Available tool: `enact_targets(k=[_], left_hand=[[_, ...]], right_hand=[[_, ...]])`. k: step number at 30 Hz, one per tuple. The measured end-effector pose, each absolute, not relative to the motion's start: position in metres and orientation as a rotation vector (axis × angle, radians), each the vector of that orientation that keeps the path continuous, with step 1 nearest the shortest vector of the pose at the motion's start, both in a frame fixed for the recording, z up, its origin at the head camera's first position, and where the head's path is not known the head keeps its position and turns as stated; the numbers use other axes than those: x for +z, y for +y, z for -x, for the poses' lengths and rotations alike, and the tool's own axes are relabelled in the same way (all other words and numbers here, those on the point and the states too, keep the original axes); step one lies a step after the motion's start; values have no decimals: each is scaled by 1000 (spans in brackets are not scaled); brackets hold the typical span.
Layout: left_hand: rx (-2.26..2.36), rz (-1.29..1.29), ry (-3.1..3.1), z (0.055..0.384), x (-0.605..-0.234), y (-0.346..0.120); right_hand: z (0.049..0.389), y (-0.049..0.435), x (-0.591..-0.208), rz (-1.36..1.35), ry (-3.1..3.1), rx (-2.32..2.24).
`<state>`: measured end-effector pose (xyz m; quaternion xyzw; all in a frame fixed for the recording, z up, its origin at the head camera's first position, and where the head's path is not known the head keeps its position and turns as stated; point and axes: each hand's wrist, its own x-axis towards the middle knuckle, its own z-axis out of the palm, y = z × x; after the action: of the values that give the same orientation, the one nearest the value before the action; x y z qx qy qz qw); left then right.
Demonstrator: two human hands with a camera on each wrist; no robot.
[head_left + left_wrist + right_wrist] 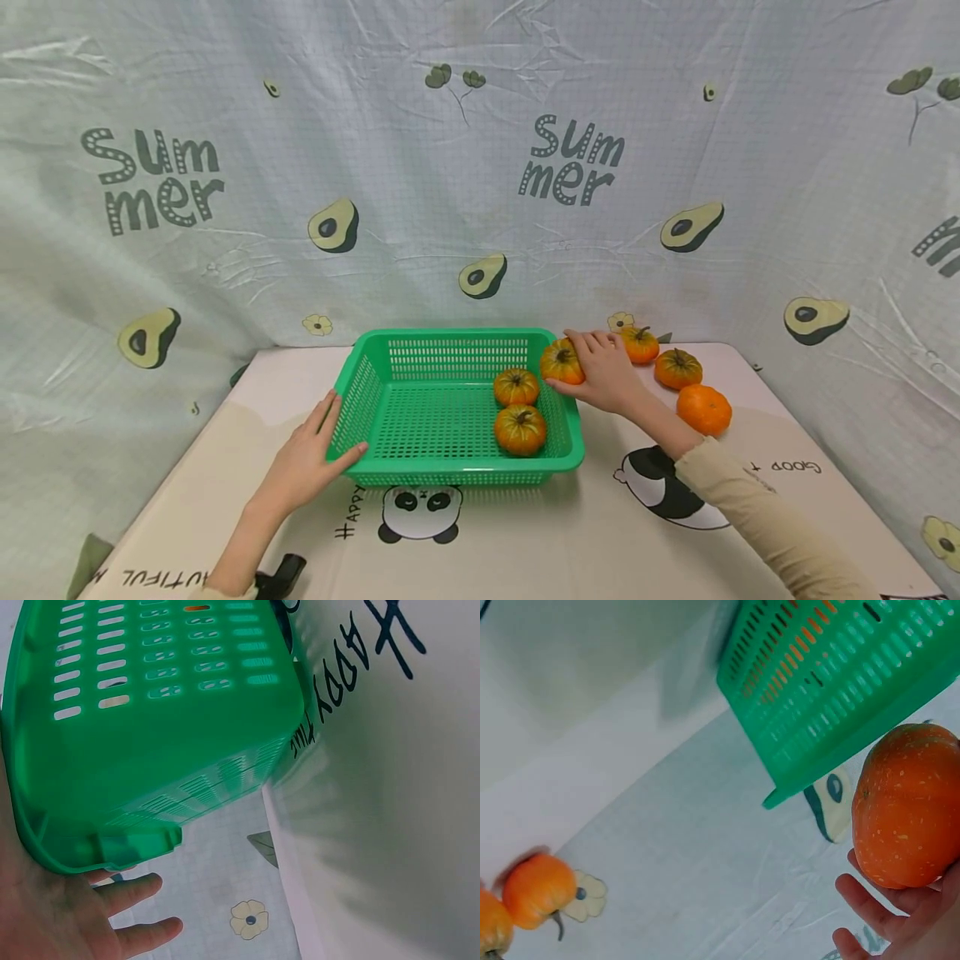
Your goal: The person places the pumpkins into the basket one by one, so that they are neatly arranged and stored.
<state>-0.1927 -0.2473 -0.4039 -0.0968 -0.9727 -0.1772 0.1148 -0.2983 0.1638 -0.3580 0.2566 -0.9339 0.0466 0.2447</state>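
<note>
pale table [600, 542], right hand [607, 375] around pumpkin [559, 362] near basket rim [450, 477]

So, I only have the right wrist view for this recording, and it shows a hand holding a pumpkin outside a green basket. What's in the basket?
Observer: Two things: a rear pumpkin and a near pumpkin, toward the right end of the basket.
Operator: Is anyone touching its opposite side?
Observer: Yes, the left hand touches the left rim.
Operator: I see one loose pumpkin outside and part of another. Any more out there?
Observer: Yes, a third loose pumpkin, closer to the person than those two.
</note>
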Motion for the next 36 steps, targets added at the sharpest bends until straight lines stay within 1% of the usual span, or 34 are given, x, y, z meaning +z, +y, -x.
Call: enact_targets(k=[30, 36], left_hand=[[-512, 281, -2838, 192, -402, -246], [-531, 290, -2804, 192, -404, -246]], right_hand=[[302, 98, -313, -815, -2525, 223], [303, 84, -309, -841, -2493, 229]])
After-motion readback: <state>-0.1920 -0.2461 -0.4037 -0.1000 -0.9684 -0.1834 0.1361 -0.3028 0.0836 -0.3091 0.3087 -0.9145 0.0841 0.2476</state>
